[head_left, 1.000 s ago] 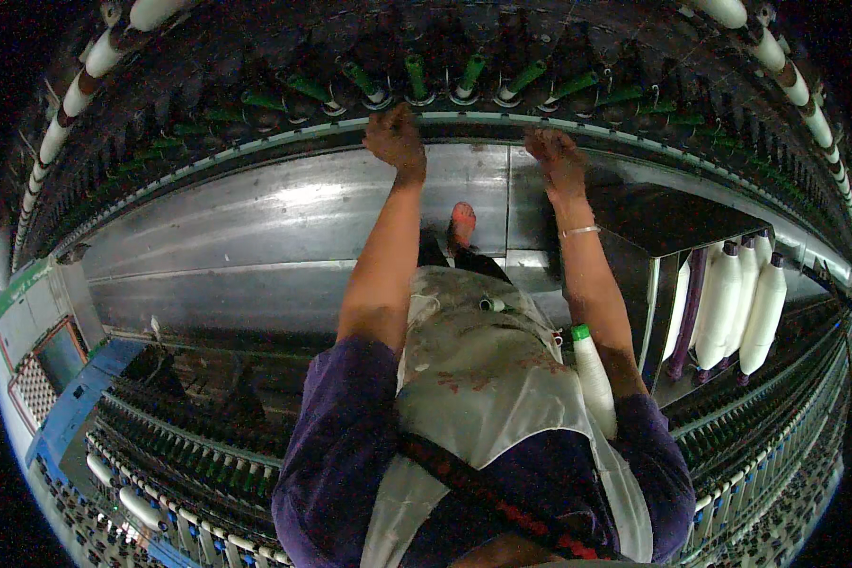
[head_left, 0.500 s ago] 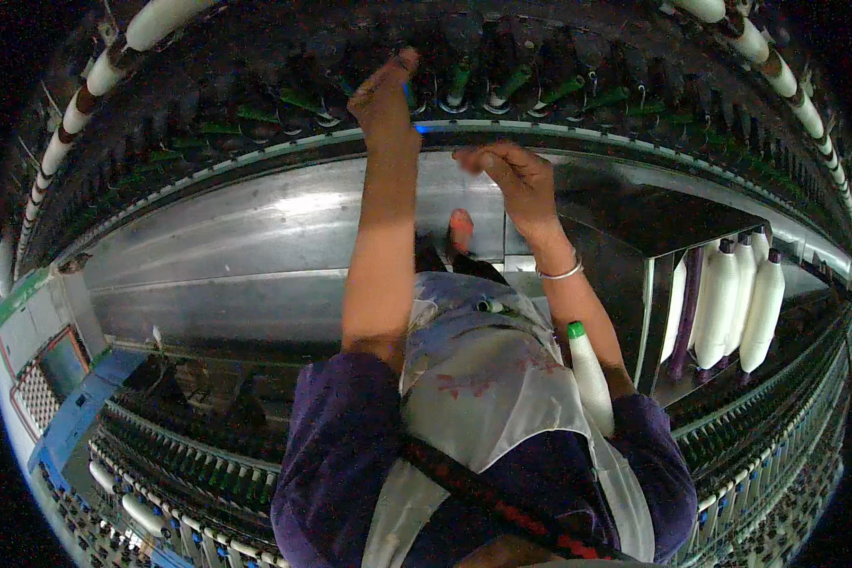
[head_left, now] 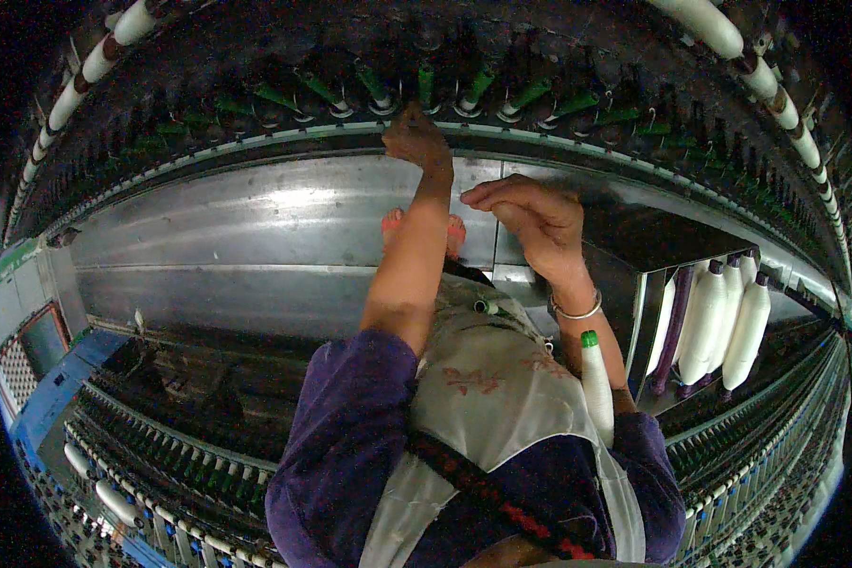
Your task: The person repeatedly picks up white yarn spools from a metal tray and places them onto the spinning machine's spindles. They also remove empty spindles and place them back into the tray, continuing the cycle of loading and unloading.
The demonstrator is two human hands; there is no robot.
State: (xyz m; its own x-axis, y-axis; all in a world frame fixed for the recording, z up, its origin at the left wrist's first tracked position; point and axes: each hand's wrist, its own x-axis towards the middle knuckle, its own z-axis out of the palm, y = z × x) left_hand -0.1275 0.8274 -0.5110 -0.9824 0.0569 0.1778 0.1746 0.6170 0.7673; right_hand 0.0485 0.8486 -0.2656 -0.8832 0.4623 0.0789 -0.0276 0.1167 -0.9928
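Head view. Hands are staying apart from each other, both working ahead of the body.

Left hand (head_left: pixel 417 135): is reaching to the pale rail (head_left: pixel 511 137) of the machine, fingers curling. It is sitting just below the base of a green bobbin (head_left: pixel 426 87), one of a curved row of green bobbins (head_left: pixel 525 95) that is lining the rail. Contact with bobbin or rail: cannot tell; the hand's own back is hiding its grip.

Right hand (head_left: pixel 538 222): is hovering nearer the body, above the shiny metal surface (head_left: pixel 293 213), fingers pointing leftward and thumb lying close under them. Whether anything thin is being pinched: cannot tell. A pale bracelet (head_left: pixel 577 308) is circling that wrist.

On the body: a grey apron (head_left: pixel 502 379) is covering the front. A white yarn bobbin (head_left: pixel 596 388) with a green tip is standing against its right side, near the right forearm. A small tube (head_left: pixel 488 307) is lying at its upper part.

Surroundings: to the right, a dark box (head_left: pixel 672 237) is holding large white bobbins (head_left: pixel 705 322) side by side, a purple tube (head_left: pixel 672 327) next to them. Feet (head_left: pixel 456 237) are showing beyond the apron, beside the left forearm. At lower left, another white bobbin (head_left: pixel 116 504) is lying near a blue panel (head_left: pixel 62 379).
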